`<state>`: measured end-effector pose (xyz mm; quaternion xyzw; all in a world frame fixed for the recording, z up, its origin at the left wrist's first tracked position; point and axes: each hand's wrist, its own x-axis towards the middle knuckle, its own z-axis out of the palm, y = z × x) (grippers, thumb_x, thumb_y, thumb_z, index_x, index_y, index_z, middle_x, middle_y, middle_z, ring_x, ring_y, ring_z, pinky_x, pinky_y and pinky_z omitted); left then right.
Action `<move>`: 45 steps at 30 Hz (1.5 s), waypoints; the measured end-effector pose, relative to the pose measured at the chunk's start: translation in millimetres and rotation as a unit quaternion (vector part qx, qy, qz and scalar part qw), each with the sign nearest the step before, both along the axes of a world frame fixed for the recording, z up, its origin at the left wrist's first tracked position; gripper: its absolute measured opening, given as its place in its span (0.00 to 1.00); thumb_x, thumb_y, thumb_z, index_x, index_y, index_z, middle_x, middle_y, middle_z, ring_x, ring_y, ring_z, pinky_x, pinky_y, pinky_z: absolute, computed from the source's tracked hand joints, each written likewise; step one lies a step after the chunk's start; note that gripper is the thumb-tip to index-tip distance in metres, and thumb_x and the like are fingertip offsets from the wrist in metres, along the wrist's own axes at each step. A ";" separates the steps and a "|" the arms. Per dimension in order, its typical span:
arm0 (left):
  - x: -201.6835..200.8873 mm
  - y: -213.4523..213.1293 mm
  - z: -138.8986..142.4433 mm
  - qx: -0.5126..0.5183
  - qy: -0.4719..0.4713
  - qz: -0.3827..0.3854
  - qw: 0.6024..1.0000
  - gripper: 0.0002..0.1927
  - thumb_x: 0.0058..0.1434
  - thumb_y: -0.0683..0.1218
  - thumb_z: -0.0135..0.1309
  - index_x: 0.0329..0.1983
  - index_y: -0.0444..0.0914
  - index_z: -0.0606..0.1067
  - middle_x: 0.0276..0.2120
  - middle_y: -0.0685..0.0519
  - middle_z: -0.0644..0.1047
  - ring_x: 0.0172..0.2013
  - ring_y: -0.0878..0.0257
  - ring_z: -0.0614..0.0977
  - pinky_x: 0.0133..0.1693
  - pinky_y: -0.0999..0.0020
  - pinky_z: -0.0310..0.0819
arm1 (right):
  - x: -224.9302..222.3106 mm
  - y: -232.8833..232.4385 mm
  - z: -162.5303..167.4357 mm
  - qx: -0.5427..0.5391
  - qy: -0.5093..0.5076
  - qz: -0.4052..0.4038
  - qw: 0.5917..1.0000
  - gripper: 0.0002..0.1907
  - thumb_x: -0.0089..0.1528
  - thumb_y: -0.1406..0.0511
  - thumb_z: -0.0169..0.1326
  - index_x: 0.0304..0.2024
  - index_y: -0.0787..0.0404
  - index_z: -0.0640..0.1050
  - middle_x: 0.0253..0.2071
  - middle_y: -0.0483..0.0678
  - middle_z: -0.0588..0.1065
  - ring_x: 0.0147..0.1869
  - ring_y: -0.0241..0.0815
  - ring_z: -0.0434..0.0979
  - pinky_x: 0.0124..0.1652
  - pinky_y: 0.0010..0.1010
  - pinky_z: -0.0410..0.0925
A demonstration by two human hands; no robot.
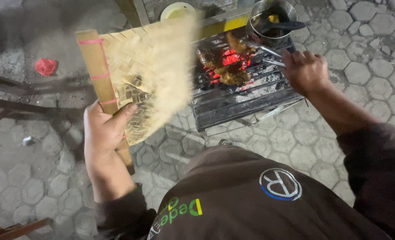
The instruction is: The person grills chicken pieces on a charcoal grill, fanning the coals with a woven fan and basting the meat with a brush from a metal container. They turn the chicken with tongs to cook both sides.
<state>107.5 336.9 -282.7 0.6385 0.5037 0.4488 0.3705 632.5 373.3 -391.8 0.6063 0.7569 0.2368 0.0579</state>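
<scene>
- Fan (148,75) of woven bamboo, blurred, gripped by left hand (104,133) beside the grill (246,95).
- Right hand (305,71) clasps metal tongs (264,50) over meat pieces (226,66) above glowing coals.

The right edge of the woven fan (148,75) is smeared by motion blur, so its outline there cannot be traced, and the left end of the grill (246,95) is hidden behind it. The fan's handle is partly covered by the left hand (104,133). The tips of the tongs (262,51) are lost among the meat pieces (228,66); how many pieces lie there cannot be told. The pot (271,20) and pale plate (177,11) are cut by the far edge. Pot contents are too dark to identify.
</scene>
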 end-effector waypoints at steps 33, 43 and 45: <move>-8.5 4.6 2.6 -0.123 -0.017 0.030 0.992 0.08 0.63 0.39 0.66 0.43 0.34 0.79 0.26 0.52 0.76 0.23 0.67 0.74 0.23 0.71 0.67 | 69.9 -22.6 -148.2 -0.132 0.633 -0.254 0.719 0.17 0.69 0.56 0.60 0.37 0.65 0.82 0.25 0.43 0.68 0.28 0.33 0.59 0.26 0.34 0.54; -20.0 12.6 -1.8 -0.058 -0.049 0.008 0.997 0.08 0.64 0.38 0.66 0.41 0.33 0.77 0.33 0.57 0.77 0.31 0.70 0.75 0.32 0.74 0.70 | 27.0 -6.3 -158.0 -0.027 0.532 -0.202 0.822 0.21 0.67 0.52 0.64 0.41 0.66 0.81 0.28 0.55 0.73 0.32 0.45 0.70 0.34 0.39 0.67; -18.9 14.5 4.0 -0.128 -0.008 0.059 0.990 0.10 0.59 0.39 0.67 0.38 0.34 0.76 0.26 0.57 0.75 0.22 0.69 0.73 0.22 0.72 0.67 | 27.8 -9.6 -142.4 0.007 0.477 -0.172 0.862 0.24 0.62 0.51 0.66 0.48 0.63 0.82 0.34 0.58 0.78 0.35 0.55 0.79 0.36 0.42 0.71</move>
